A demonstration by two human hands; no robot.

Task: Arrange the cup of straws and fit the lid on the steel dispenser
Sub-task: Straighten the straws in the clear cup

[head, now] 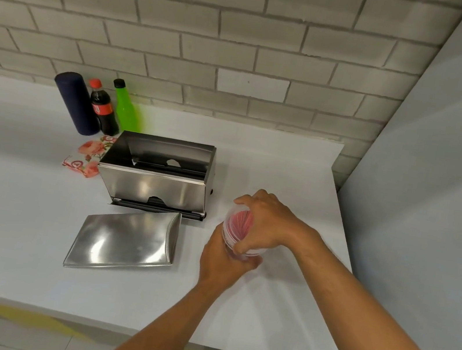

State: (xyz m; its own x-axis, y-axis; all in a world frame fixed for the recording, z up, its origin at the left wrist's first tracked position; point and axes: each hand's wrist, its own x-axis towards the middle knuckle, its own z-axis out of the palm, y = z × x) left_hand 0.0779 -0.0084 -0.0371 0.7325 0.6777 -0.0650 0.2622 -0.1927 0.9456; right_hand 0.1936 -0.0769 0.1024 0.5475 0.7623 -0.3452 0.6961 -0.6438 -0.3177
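A clear plastic cup (234, 226) full of red straws stands on the white counter, right of the steel dispenser (156, 176). My left hand (220, 260) wraps the cup's lower part from the near side. Over the straw tops lies my right hand (266, 222), fingers curled around the cup's rim. The dispenser is open at the top, its inside dark. Its flat steel lid (125, 239) lies on the counter just in front of it, apart from both hands.
At the back left stand a dark blue cylinder (76, 102), a cola bottle (103, 110) and a green bottle (126, 108). Floral napkins (87, 155) lie left of the dispenser. The counter (286, 165) ends at a grey wall on the right and a near edge below.
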